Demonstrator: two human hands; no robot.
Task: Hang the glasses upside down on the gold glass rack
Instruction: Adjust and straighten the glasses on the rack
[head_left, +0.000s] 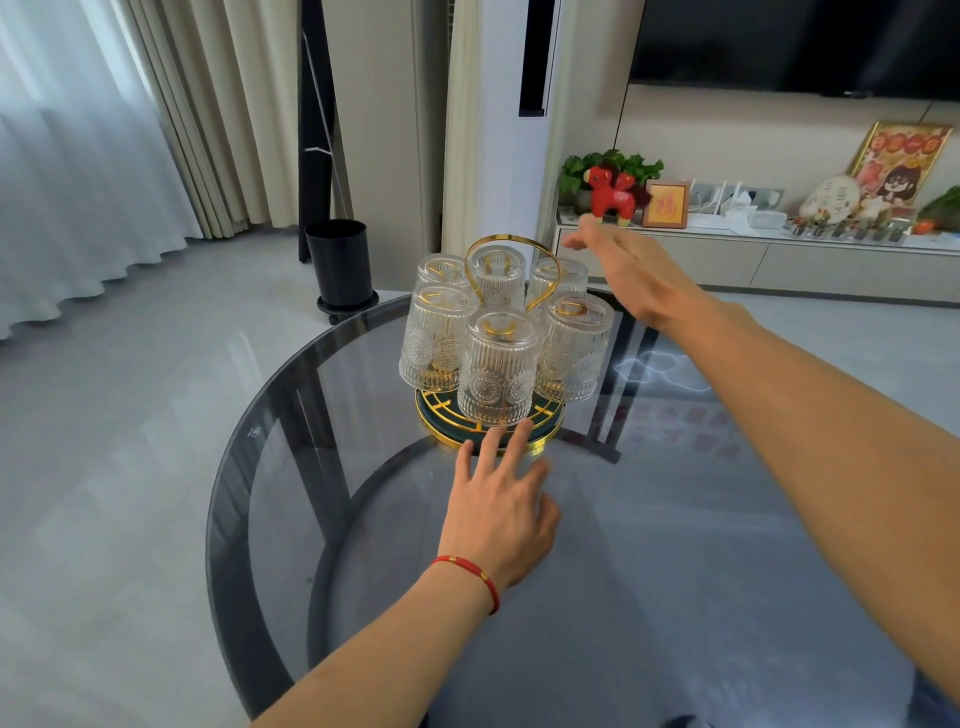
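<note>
A gold glass rack (540, 439) with a round dark green base and a gold loop handle stands on the round smoked-glass table (649, 545). Several clear embossed glasses (500, 369) hang upside down on its gold pegs, all around the handle. My left hand (506, 501) lies flat on the table just in front of the rack, fingers spread, fingertips touching the base rim. My right hand (626, 273) hovers open in the air to the right of the rack at handle height, holding nothing.
A black round bin (340, 262) stands on the floor behind the table. At the back right a low TV cabinet (779, 260) carries a red toy horse, a plant, frames and small items. Curtains hang at the left.
</note>
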